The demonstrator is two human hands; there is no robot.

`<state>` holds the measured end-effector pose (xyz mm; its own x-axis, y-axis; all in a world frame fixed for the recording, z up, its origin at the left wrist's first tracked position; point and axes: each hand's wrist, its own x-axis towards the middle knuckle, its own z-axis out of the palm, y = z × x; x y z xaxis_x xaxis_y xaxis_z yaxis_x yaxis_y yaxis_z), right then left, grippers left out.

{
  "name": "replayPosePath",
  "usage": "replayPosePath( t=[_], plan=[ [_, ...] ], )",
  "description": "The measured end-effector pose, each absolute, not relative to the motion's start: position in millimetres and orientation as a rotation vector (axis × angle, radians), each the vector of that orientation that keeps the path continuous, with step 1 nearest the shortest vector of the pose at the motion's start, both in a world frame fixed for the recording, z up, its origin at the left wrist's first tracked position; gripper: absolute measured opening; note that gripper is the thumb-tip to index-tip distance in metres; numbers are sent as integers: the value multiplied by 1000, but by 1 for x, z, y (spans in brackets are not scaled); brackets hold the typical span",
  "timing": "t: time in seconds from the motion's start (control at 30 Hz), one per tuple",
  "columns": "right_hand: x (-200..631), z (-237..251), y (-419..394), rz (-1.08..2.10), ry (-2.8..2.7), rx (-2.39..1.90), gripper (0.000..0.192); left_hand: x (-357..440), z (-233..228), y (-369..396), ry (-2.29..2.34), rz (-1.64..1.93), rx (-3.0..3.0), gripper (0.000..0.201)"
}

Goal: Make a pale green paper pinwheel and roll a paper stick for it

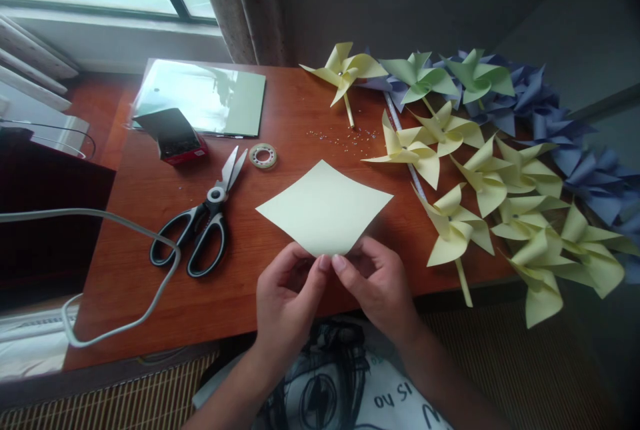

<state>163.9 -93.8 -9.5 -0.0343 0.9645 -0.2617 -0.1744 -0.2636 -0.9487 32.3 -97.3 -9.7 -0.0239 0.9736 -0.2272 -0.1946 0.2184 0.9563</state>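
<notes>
Paper square [325, 209], pale yellow, lies flat on the wooden table [280, 143] turned as a diamond, its near corner lifted off the table edge. Left hand [286, 297] and right hand [377, 287] meet at that corner, each pinching it between thumb and fingertips, the two thumbs touching. Scissors [203, 227], black-handled and nearly closed, lie to the left of the paper; a tape roll [263, 156] sits just beyond their blades. A red box [175, 138] rests on a glossy sheet pack [210, 97] at far left. Yellow, green and blue pinwheels [480, 177] crowd the right side. A grey cable [125, 230] loops over the left edge.
</notes>
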Motion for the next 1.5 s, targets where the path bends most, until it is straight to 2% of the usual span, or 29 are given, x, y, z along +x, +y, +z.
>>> replayPosePath(
  t=[0.13, 0.57, 1.2, 1.5],
  plan=[
    [167, -6, -91, 1587, -907, -1179, 7, 28, -14, -96, 1122, 1105, 818, 11],
    [168, -8, -91, 1529, -953, -1188, 5, 32, -12, -98, 1179, 1093, 764, 21],
    [162, -7, -93, 1557, -827, -1167, 8, 37, -8, -97, 1252, 1142, 811, 17],
    [162, -8, -90, 1645, -693, -1101, 9, 38, -8, -97, 1178, 1190, 774, 7]
  ],
)
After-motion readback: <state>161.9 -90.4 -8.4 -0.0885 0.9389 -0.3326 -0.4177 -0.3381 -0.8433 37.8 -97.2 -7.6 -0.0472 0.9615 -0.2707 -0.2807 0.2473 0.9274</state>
